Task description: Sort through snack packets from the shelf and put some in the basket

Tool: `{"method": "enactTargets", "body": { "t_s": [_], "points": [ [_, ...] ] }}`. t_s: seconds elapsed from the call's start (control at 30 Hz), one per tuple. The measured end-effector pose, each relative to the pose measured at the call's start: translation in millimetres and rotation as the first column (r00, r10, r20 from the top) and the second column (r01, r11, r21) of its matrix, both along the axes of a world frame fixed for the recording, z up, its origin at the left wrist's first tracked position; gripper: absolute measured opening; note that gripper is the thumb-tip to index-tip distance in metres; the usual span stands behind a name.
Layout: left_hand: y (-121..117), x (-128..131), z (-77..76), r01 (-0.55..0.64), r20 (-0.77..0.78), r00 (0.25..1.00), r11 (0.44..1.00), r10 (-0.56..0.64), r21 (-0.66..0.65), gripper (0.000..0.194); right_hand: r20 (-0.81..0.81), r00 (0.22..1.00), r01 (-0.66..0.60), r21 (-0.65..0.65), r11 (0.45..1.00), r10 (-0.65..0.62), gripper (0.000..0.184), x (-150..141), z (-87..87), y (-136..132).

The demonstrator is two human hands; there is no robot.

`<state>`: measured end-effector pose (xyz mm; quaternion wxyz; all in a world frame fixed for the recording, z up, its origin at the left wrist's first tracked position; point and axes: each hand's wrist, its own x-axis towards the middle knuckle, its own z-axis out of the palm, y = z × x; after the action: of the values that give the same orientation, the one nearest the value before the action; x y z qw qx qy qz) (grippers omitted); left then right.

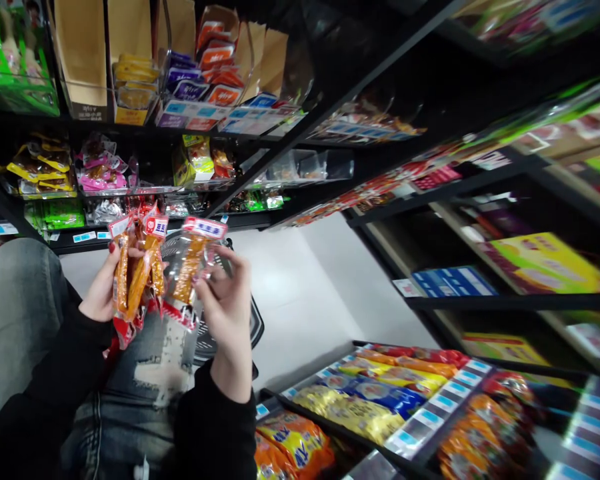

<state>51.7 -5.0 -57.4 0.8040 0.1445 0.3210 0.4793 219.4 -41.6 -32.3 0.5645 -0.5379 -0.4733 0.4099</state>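
Fingers (pixel 234 259) of the right hand (pixel 227 290) pinch one packet (pixel 188 267) by its right edge; the left hand (pixel 101 288) has its fingers curled round a bunch (pixel 141 279) of similar ones. All are held above the jeans (pixel 135 420), before the shelf's (pixel 69 245) front edge, the basket (pixel 258 327) partly behind. The slick wrapper could slip from that light pinch; a loosened left grip could shed packets.
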Motion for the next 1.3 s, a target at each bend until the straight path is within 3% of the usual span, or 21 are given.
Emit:
{"method": "enactTargets", "body": {
  "t_s": [0.23, 0.47, 0.63, 0.7, 0.87, 0.97, 1.03, 1.1, 1.3],
  "points": [
    [-3.9, 4.1, -4.1, -0.079, -0.118, 0.990, 0.996, 0.083, 0.042, 0.035, 0.293, 0.956, -0.029, 0.055, 0.998, 0.012, 0.033, -27.5, -3.7, 6.9],
    [-4.0, 7.5, -1.7, -0.073, -0.142, 0.986, 0.991, 0.088, 0.109, 0.029, 0.496, 0.862, -0.001, 0.214, 0.977, -0.108, 0.011, -33.8, 17.3, -4.1],
    [-7.9, 15.0, 4.0, -0.088, -0.270, 0.952, 0.975, 0.142, 0.202, 0.033, 0.611, 0.789, -0.063, -0.019, 0.998, 0.061, 0.022, -51.4, 24.3, -10.4],
    [-8.0, 17.4, 2.8, -0.089, -0.293, 0.944, 0.971, 0.154, 0.222, 0.039, 0.619, 0.780, -0.061, -0.069, 0.996, 0.090, 0.018, -54.7, 21.3, -9.3],
    [-3.1, 19.5, -4.0, -0.153, -0.253, 0.950, 0.979, 0.184, 0.137, 0.069, 0.402, 0.915, 0.001, -0.090, 0.996, 0.035, 0.008, -52.2, 11.6, -5.8],
    [1.1, 14.6, -6.5, -0.154, -0.386, 0.893, 0.962, 0.233, 0.225, 0.040, 0.082, 0.996, 0.046, -0.111, 0.993, -0.037, 0.008, -46.2, 11.0, -5.9],
    [3.2, 9.6, -6.4, -0.096, -0.464, 0.852, 0.945, 0.240, 0.313, 0.023, -0.171, 0.982, 0.057, -0.139, 0.989, -0.080, 0.016, -39.0, 12.9, -7.0],
    [4.5, 5.4, -5.2, -0.060, -0.496, 0.835, 0.935, 0.239, 0.349, 0.025, -0.320, 0.937, 0.088, -0.169, 0.982, -0.140, 0.023, -29.1, 14.8, -8.1],
    [4.7, 3.5, -5.5, -0.038, -0.492, 0.839, 0.927, 0.233, 0.373, 0.032, -0.259, 0.937, 0.178, -0.224, 0.958, -0.234, 0.033, -6.9, 9.1, -4.2]
  ]
}}
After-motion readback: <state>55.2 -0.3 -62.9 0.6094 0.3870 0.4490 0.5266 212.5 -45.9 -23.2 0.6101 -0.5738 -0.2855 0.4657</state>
